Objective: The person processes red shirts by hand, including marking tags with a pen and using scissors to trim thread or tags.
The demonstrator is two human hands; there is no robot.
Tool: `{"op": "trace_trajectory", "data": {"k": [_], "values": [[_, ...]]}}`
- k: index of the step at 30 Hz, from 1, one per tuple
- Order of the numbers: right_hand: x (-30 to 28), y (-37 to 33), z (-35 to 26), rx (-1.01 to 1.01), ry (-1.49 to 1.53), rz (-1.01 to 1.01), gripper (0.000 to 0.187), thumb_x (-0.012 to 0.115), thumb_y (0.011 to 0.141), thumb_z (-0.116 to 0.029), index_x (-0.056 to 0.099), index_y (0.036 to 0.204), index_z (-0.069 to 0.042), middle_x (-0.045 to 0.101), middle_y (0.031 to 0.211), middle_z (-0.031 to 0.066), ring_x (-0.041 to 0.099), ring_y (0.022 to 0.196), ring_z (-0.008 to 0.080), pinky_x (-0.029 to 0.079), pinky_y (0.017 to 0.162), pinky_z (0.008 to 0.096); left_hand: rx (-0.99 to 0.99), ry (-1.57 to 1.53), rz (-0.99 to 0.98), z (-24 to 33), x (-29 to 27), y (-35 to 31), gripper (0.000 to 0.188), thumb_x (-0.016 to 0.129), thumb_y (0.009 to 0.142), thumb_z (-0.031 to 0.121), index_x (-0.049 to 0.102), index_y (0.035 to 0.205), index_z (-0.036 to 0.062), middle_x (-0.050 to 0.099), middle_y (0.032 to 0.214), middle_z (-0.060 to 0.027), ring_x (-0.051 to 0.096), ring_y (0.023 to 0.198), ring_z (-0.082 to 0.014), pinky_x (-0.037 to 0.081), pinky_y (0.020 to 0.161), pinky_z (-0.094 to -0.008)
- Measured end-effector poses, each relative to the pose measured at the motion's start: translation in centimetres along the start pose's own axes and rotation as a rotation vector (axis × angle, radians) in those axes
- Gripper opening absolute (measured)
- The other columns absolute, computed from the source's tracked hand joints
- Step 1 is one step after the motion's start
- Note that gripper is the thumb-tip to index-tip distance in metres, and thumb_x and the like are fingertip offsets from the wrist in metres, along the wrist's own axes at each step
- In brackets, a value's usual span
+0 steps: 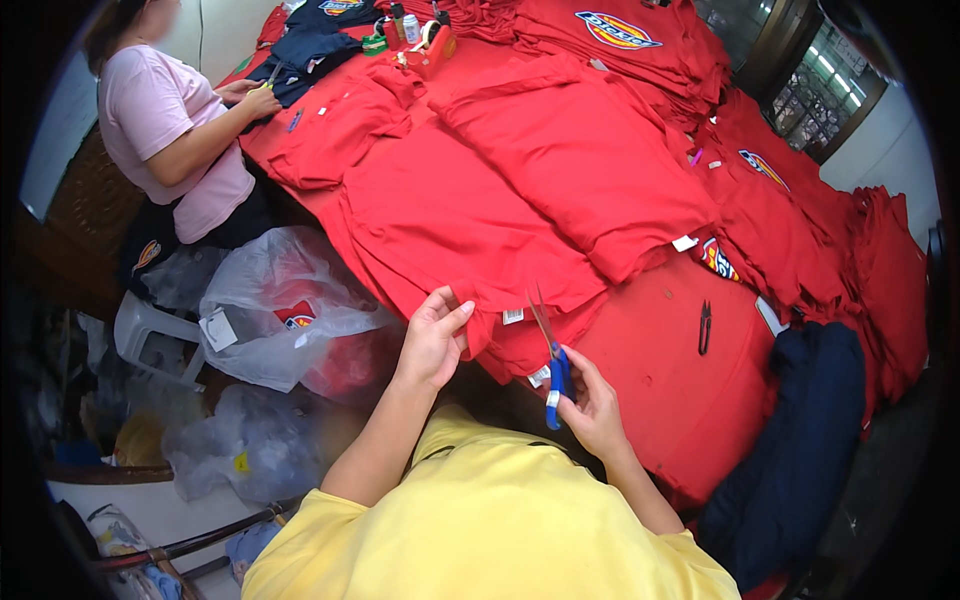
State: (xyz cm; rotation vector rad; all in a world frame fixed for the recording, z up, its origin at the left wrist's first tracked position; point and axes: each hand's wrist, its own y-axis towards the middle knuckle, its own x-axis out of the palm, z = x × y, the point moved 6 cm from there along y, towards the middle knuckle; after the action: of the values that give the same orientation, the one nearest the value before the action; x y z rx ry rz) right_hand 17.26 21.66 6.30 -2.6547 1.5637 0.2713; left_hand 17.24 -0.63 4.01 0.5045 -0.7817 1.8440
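My right hand (pixel 592 408) grips a pair of scissors (pixel 559 388) by its blue handles. The long thin blades point away from me over the near edge of a red shirt (pixel 460 215). My left hand (pixel 433 338) is at that shirt's near edge, fingers curled with the thumb toward the index finger, and a fold of red cloth seems caught in them. Small white labels (pixel 513 316) show at the cloth's edge between my hands. Another folded red shirt (pixel 590 170) lies over the first one.
Thread snips (pixel 705 328) lie on the red-covered table (pixel 660 390). Piled red shirts (pixel 800 230) line the right, beside dark blue cloth (pixel 800 450). A tape dispenser (pixel 432 50) stands at the back. At left, a person (pixel 175 120) handles dark cloth above plastic bags (pixel 285 300) and a white stool (pixel 150 335).
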Motion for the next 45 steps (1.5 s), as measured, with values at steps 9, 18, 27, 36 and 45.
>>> {"op": "trace_trajectory", "data": {"k": [9, 18, 27, 36, 45], "values": [[-0.2, -1.8, 2.9, 0.202, 0.371, -0.096, 0.058, 0.063, 0.085, -0.006, 0.038, 0.136, 0.002, 0.059, 0.097, 0.0111, 0.063, 0.078, 0.0182, 0.055, 0.069, 0.0301, 0.121, 0.416, -0.020, 1.9, -1.3, 1.6, 0.026, 0.061, 0.086, -0.001, 0.058, 0.111, 0.0028, 0.054, 0.109, -0.0057, 0.056, 0.090, -0.0105, 0.047, 0.078, -0.0233], [2.5, -0.5, 4.5, 0.405, 0.884, -0.380, 0.048, 0.050, 0.095, -0.019, 0.036, 0.136, 0.001, 0.060, 0.095, 0.0145, 0.064, 0.075, 0.0229, 0.056, 0.062, 0.0316, 0.307, 0.786, 0.086, 1.9, -3.2, 1.8, 0.027, 0.069, 0.081, 0.000, 0.059, 0.105, -0.0009, 0.058, 0.096, -0.0031, 0.056, 0.080, -0.0062, 0.047, 0.074, -0.0206], [6.2, -0.3, 4.4, 0.626, 1.311, -0.644, 0.052, 0.050, 0.094, -0.032, 0.038, 0.135, -0.002, 0.061, 0.092, 0.0123, 0.062, 0.063, 0.0208, 0.051, 0.053, 0.0280, 0.270, 0.456, 0.108, 1.5, -4.7, 1.0, 0.010, 0.064, 0.088, 0.007, 0.063, 0.093, -0.0018, 0.064, 0.081, -0.0009, 0.055, 0.067, -0.0042, 0.043, 0.062, -0.0173], [6.9, -0.3, 4.2, 0.552, 1.275, -0.675, 0.053, 0.052, 0.094, -0.031, 0.038, 0.136, -0.002, 0.059, 0.095, 0.0101, 0.060, 0.064, 0.0189, 0.050, 0.055, 0.0274, 0.191, 0.221, 0.099, 1.1, -3.9, 0.5, 0.007, 0.062, 0.090, 0.009, 0.060, 0.091, 0.0027, 0.054, 0.071, 0.0051, 0.036, 0.051, 0.0001, 0.025, 0.045, -0.0170], [7.0, -0.4, 3.0, 0.536, 0.900, -0.529, 0.052, 0.051, 0.097, -0.021, 0.031, 0.142, -0.003, 0.059, 0.098, 0.0080, 0.064, 0.077, 0.0187, 0.055, 0.069, 0.0320, 0.306, 0.324, 0.121, 1.1, -3.0, -0.2, 0.008, 0.060, 0.091, 0.006, 0.052, 0.090, 0.0044, 0.048, 0.070, 0.0050, 0.037, 0.055, -0.0002, 0.028, 0.047, -0.0174]]}}
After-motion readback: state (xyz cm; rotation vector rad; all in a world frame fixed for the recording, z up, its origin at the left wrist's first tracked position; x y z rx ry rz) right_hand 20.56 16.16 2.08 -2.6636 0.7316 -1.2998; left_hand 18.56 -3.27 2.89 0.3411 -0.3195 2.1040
